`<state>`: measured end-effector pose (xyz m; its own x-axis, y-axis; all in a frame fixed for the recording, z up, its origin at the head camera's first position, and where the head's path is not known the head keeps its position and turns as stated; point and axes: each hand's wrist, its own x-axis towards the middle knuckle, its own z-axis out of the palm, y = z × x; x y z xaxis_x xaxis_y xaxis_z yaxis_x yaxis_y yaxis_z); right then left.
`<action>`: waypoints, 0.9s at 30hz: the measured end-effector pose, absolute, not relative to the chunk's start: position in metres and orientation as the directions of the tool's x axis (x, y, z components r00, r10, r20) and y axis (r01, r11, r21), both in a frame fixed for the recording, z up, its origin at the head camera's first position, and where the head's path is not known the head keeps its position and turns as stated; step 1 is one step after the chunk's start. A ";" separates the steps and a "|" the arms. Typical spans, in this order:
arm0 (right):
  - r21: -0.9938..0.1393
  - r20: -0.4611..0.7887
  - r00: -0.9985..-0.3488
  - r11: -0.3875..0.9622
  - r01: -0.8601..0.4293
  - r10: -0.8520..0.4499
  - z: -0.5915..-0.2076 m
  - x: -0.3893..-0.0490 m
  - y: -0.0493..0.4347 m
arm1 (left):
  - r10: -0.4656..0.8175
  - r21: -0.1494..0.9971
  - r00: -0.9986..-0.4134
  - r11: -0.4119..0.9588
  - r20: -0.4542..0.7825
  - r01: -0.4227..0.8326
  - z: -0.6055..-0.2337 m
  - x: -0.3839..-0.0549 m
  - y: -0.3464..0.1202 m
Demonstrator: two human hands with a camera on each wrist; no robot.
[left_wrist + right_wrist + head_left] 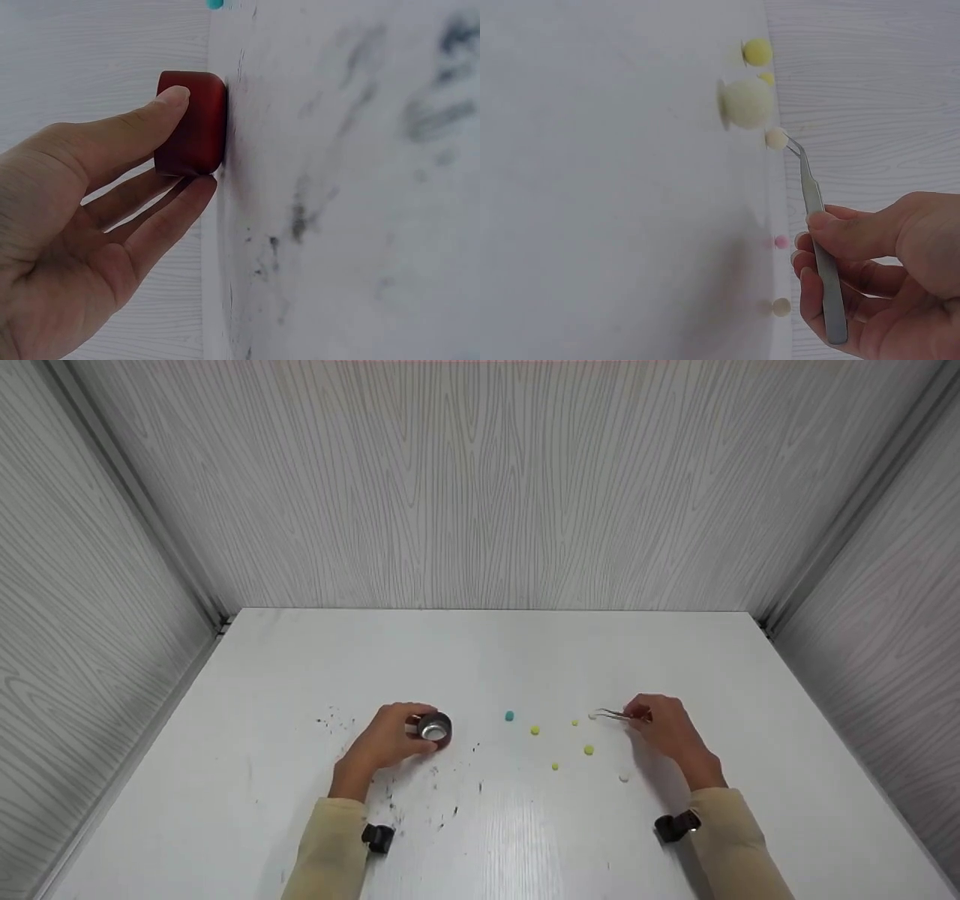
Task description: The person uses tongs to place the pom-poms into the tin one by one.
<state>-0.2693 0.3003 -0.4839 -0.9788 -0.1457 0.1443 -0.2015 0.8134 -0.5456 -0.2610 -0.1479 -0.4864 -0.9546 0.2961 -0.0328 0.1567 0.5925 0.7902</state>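
A small cup [201, 124], dark red outside and silvery inside, stands on the table with my left hand [386, 739] gripping it by the side. Thumb and fingers lie on its wall in the left wrist view. My right hand [666, 726] pinches steel tweezers [819, 232] with a bent tip. The tips touch or nearly touch a small white ball [777, 138]; whether they squeeze it I cannot tell. Between the hands lie a blue ball [509, 716] and several yellow balls, one a larger yellow ball [589, 750].
A second white ball [624, 778] lies nearer the right forearm. A pink ball [781, 241] and a beige ball [781, 307] show in the right wrist view. Dark smudges [397, 802] mark the white table [495, 660], which has panelled walls on three sides.
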 end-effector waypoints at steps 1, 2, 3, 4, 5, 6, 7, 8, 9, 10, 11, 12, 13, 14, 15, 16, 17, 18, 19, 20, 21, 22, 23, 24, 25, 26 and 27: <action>-0.546 0.148 -0.978 0.813 -0.204 -0.146 -0.484 -0.269 0.300 | 0.295 0.789 -0.955 0.593 -0.032 0.157 -0.487 -0.261 -0.148; -0.545 0.153 -0.977 0.812 -0.207 -0.146 -0.485 -0.269 0.300 | 0.294 0.790 -0.955 0.593 -0.032 0.156 -0.487 -0.262 -0.148; -0.544 0.156 -0.977 0.812 -0.210 -0.148 -0.485 -0.269 0.300 | 0.295 0.787 -0.955 0.596 -0.032 0.158 -0.487 -0.262 -0.148; -0.543 0.160 -0.976 0.813 -0.210 -0.146 -0.485 -0.269 0.300 | 0.296 0.786 -0.955 0.598 -0.032 0.159 -0.488 -0.262 -0.148; -0.545 0.163 -0.976 0.812 -0.209 -0.142 -0.485 -0.269 0.300 | 0.298 0.785 -0.954 0.598 -0.031 0.162 -0.488 -0.262 -0.148; -0.544 0.165 -0.976 0.813 -0.208 -0.139 -0.485 -0.269 0.301 | 0.301 0.785 -0.953 0.597 -0.029 0.164 -0.488 -0.263 -0.148; -0.542 0.167 -0.977 0.815 -0.205 -0.135 -0.485 -0.270 0.301 | 0.302 0.784 -0.953 0.598 -0.027 0.167 -0.489 -0.263 -0.148; -0.542 0.166 -0.977 0.816 -0.201 -0.130 -0.484 -0.270 0.300 | 0.301 0.784 -0.953 0.597 -0.027 0.167 -0.489 -0.263 -0.148; -0.542 0.165 -0.978 0.818 -0.195 -0.124 -0.484 -0.270 0.300 | 0.302 0.783 -0.953 0.599 -0.026 0.168 -0.489 -0.263 -0.148; -0.542 0.166 -0.979 0.818 -0.192 -0.120 -0.484 -0.271 0.300 | 0.301 0.783 -0.953 0.598 -0.026 0.168 -0.490 -0.263 -0.148; -0.544 0.169 -0.979 0.817 -0.191 -0.117 -0.483 -0.271 0.300 | 0.301 0.782 -0.953 0.600 -0.023 0.170 -0.489 -0.263 -0.148; -0.545 0.172 -0.978 0.816 -0.193 -0.117 -0.482 -0.271 0.300 | 0.301 0.781 -0.954 0.601 -0.023 0.171 -0.489 -0.263 -0.148; -0.548 0.177 -0.977 0.813 -0.196 -0.116 -0.481 -0.271 0.299 | 0.299 0.778 -0.954 0.605 -0.022 0.171 -0.489 -0.263 -0.149; -0.555 0.184 -0.976 0.808 -0.201 -0.116 -0.480 -0.272 0.299 | 0.298 0.777 -0.954 0.605 -0.022 0.171 -0.489 -0.263 -0.149; -0.558 0.194 -0.974 0.803 -0.208 -0.118 -0.479 -0.272 0.298 | 0.298 0.778 -0.954 0.605 -0.021 0.171 -0.488 -0.264 -0.149; -0.561 0.205 -0.971 0.798 -0.220 -0.124 -0.477 -0.272 0.298 | 0.298 0.779 -0.954 0.603 -0.020 0.172 -0.488 -0.265 -0.149; -0.566 0.214 -0.969 0.792 -0.229 -0.127 -0.475 -0.273 0.297 | 0.300 0.779 -0.954 0.602 -0.018 0.175 -0.488 -0.265 -0.148; -0.569 0.223 -0.966 0.787 -0.238 -0.131 -0.474 -0.274 0.296 | 0.302 0.781 -0.953 0.599 -0.016 0.176 -0.488 -0.266 -0.148; -0.571 0.232 -0.963 0.783 -0.247 -0.134 -0.472 -0.274 0.295 | 0.305 0.782 -0.952 0.597 -0.013 0.181 -0.488 -0.266 -0.148; -0.573 0.236 -0.962 0.780 -0.252 -0.138 -0.471 -0.275 0.293 | 0.310 0.785 -0.951 0.592 -0.010 0.185 -0.489 -0.267 -0.148; -0.572 0.238 -0.960 0.778 -0.259 -0.145 -0.470 -0.276 0.292 | 0.317 0.785 -0.949 0.590 -0.006 0.192 -0.489 -0.268 -0.148; -0.574 0.238 -0.959 0.775 -0.265 -0.151 -0.470 -0.277 0.289 | 0.323 0.785 -0.946 0.587 -0.003 0.198 -0.489 -0.268 -0.148; -0.576 0.239 -0.958 0.772 -0.269 -0.156 -0.469 -0.278 0.287 | 0.328 0.785 -0.945 0.585 -0.002 0.202 -0.489 -0.268 -0.149; -0.577 0.240 -0.957 0.769 -0.276 -0.164 -0.469 -0.279 0.284 | 0.331 0.786 -0.944 0.584 -0.001 0.204 -0.490 -0.268 -0.149; -0.579 0.239 -0.956 0.765 -0.282 -0.171 -0.469 -0.280 0.281 | 0.334 0.785 -0.942 0.584 -0.001 0.206 -0.490 -0.268 -0.149; -0.582 0.240 -0.954 0.760 -0.289 -0.179 -0.468 -0.280 0.278 | 0.338 0.786 -0.941 0.582 -0.001 0.208 -0.491 -0.268 -0.149; -0.585 0.239 -0.954 0.757 -0.290 -0.182 -0.467 -0.281 0.276 | 0.340 0.787 -0.940 0.581 0.000 0.210 -0.491 -0.268 -0.149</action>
